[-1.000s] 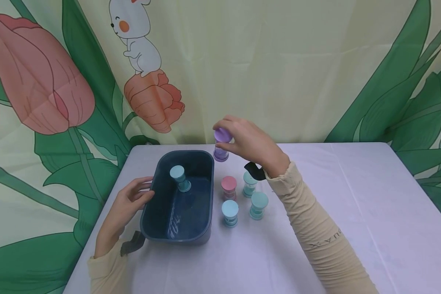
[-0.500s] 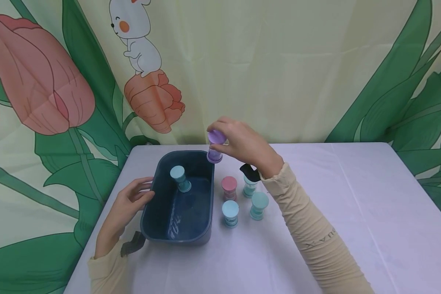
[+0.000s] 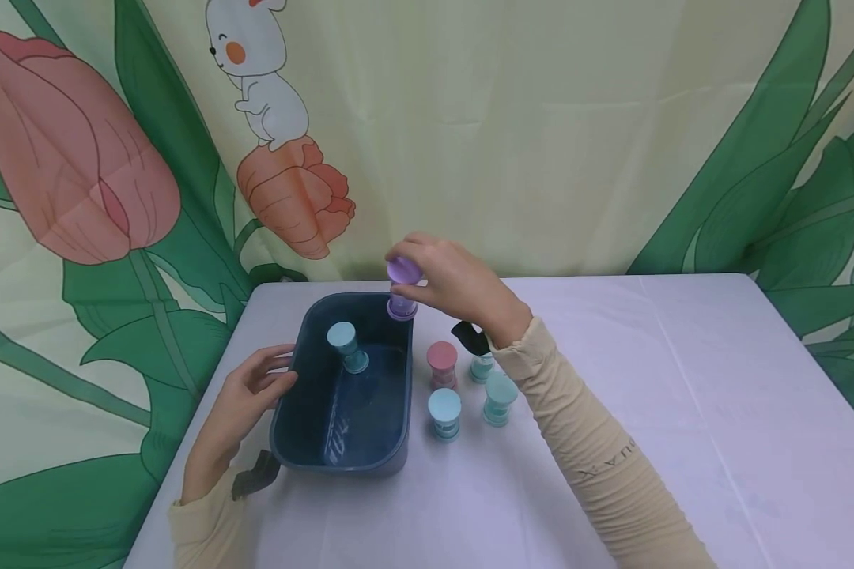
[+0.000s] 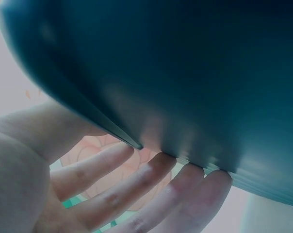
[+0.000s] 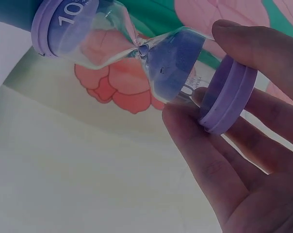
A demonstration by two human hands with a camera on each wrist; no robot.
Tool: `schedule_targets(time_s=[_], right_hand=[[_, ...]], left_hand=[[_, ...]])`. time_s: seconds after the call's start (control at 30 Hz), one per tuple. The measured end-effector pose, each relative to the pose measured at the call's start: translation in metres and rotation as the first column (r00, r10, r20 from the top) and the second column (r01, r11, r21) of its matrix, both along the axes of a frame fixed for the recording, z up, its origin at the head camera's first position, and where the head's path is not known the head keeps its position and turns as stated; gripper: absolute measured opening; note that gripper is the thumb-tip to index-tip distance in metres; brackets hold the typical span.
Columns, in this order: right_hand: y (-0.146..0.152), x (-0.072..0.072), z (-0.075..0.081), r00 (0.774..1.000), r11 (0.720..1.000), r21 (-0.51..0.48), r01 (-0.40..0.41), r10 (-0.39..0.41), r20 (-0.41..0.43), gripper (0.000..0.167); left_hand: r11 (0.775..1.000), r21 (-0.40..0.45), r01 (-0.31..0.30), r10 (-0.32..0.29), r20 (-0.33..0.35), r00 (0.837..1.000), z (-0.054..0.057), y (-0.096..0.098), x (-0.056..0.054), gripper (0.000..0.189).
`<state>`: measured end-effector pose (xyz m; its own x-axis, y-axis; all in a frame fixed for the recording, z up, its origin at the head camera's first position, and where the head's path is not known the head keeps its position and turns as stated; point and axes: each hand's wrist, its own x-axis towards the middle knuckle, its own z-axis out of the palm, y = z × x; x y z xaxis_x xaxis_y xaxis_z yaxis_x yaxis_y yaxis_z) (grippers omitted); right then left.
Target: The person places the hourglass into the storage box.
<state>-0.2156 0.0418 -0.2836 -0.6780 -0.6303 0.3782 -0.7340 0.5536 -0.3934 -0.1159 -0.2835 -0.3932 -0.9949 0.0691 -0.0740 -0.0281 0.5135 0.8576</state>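
Observation:
My right hand (image 3: 459,280) pinches a purple hourglass (image 5: 173,60) by its upper cap, between thumb and fingers. In the head view the purple hourglass (image 3: 402,296) hangs over the far right corner of a dark blue plastic bin (image 3: 377,462). The right wrist view shows purple sand inside the glass and a "10" on the far cap. My left hand (image 3: 252,395) rests its fairly straight fingertips against the bin's left side, which the left wrist view shows from close by. Inside the bin a blue hourglass (image 3: 347,348) leans against the wall.
Right of the bin stand a pink hourglass (image 3: 442,363), a light blue hourglass (image 3: 444,413) and two teal ones, the nearer teal hourglass (image 3: 500,397) in full view. The farther teal hourglass (image 3: 481,367) is partly hidden by my right wrist strap. Behind the white-covered table (image 3: 655,395) hangs a printed curtain (image 3: 505,142).
My right hand has carried the purple hourglass leftward, from beside the bin to over its far right corner. The left hand and the other hourglasses have stayed in place.

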Motion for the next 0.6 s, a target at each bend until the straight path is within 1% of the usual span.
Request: schedule_targets(time_s=[0.17, 0.37, 0.6], right_hand=[[-0.006, 0.001, -0.002, 1.0, 1.0, -0.001, -0.023, 0.023, -0.016, 0.036], [-0.011, 0.003, -0.004, 0.999, 0.999, 0.002, -0.033, 0.033, 0.004, 0.035], [-0.014, 0.003, -0.011, 0.999, 0.999, 0.028, -0.029, 0.028, 0.028, 0.036]], left_hand=[[1.0, -0.012, -0.005, 0.005, 0.002, 1.0, 0.001, 0.0, 0.001, 0.055], [1.0, -0.008, -0.008, 0.008, 0.008, 1.0, 0.002, 0.0, 0.0, 0.056], [1.0, -0.007, -0.006, 0.006, 0.012, 1.0, 0.001, 0.001, -0.001, 0.056]])
